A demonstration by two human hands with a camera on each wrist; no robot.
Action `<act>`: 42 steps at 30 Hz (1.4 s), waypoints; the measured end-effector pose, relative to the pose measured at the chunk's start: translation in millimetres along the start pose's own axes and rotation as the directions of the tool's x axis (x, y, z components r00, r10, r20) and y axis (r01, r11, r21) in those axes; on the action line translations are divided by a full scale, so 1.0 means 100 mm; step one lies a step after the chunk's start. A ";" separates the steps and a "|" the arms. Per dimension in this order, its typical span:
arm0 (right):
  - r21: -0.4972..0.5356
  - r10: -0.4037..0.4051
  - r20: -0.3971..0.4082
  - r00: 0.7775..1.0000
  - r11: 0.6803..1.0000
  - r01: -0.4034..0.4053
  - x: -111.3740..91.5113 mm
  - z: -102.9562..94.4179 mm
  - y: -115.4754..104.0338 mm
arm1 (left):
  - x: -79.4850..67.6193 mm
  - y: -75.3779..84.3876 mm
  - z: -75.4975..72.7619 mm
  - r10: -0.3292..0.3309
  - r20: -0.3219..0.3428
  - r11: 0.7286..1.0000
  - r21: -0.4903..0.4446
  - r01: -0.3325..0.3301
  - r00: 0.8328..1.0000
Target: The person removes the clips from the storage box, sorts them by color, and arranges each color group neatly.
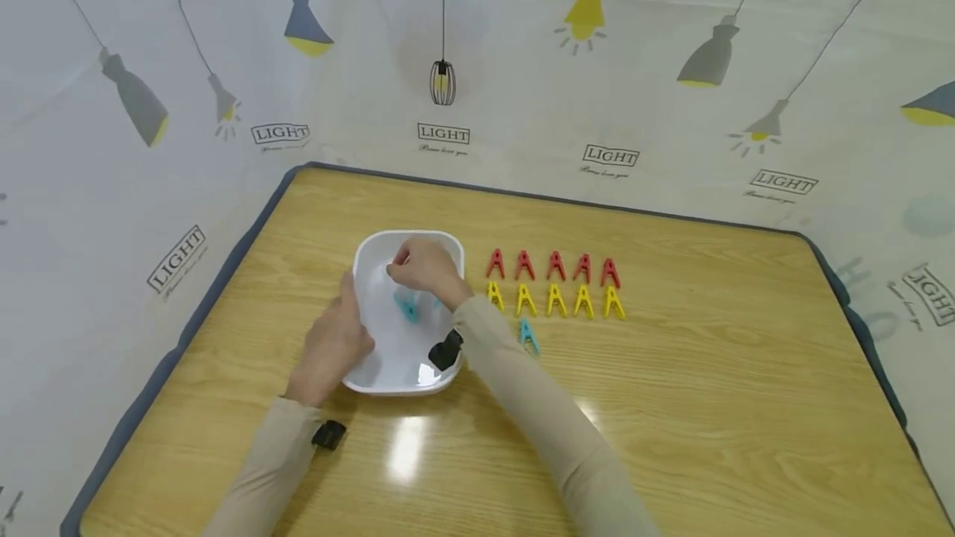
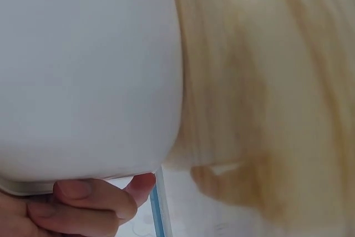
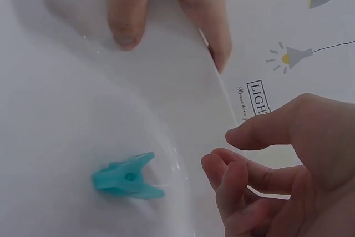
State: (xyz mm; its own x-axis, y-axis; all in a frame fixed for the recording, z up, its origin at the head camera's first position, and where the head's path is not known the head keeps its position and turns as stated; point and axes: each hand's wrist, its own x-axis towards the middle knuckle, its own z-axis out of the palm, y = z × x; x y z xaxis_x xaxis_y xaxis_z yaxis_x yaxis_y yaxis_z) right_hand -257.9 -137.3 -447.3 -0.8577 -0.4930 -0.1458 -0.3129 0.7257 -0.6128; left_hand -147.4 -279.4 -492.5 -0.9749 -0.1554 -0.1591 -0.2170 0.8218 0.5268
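A white plastic basin point(image 1: 403, 375) stands left of centre on the table. My left hand point(image 1: 332, 342) grips its left wall, thumb inside and fingers along the outside. Over the basin hovers my right hand point(image 1: 427, 263), its fingers loosely bent; in the right wrist view a gap shows between thumb and fingertips, with nothing held. On the basin floor lies a teal clothespin point(image 3: 127, 177). A second bit of teal point(image 1: 438, 302) peeks out beside the right wrist, mostly hidden.
Right of the basin lie a row of red clothespins point(image 1: 555, 265) and a row of yellow clothespins point(image 1: 555, 300). One teal clothespin point(image 1: 528, 336) lies below them. The wooden table point(image 1: 709, 388) meets a printed cloth backdrop point(image 1: 515, 89) at the back and sides.
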 end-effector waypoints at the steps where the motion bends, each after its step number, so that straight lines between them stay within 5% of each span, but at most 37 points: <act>1: -0.001 -0.004 0.002 1.000 1.000 0.004 0.01 0.02 0.02 | 0.00 0.01 0.00 0.000 0.000 1.000 -0.001 0.000 1.000; 16: 0.054 -0.216 0.121 0.969 0.976 0.211 0.08 0.26 0.20 | 0.00 0.01 0.00 -0.009 -0.007 1.000 -0.003 0.008 1.000; 30: -0.116 -0.190 0.151 0.970 0.971 0.208 0.08 0.29 0.22 | 0.00 0.01 0.02 0.036 -0.020 0.999 0.017 -0.035 0.999; 42: -0.174 -0.115 0.127 0.985 0.975 0.136 0.08 0.28 0.26 | -0.01 0.05 0.01 -0.012 0.014 1.000 0.011 0.012 1.000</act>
State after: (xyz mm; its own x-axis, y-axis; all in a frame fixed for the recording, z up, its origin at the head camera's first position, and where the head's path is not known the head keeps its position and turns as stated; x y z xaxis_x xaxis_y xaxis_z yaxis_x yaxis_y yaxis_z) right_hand -261.9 -135.9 -486.0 -0.7575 -0.6297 -0.1720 -0.4927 0.7244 -0.4822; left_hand -147.5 -274.6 -490.2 -0.9715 -0.1573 -0.1773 -0.2278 0.8260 0.5155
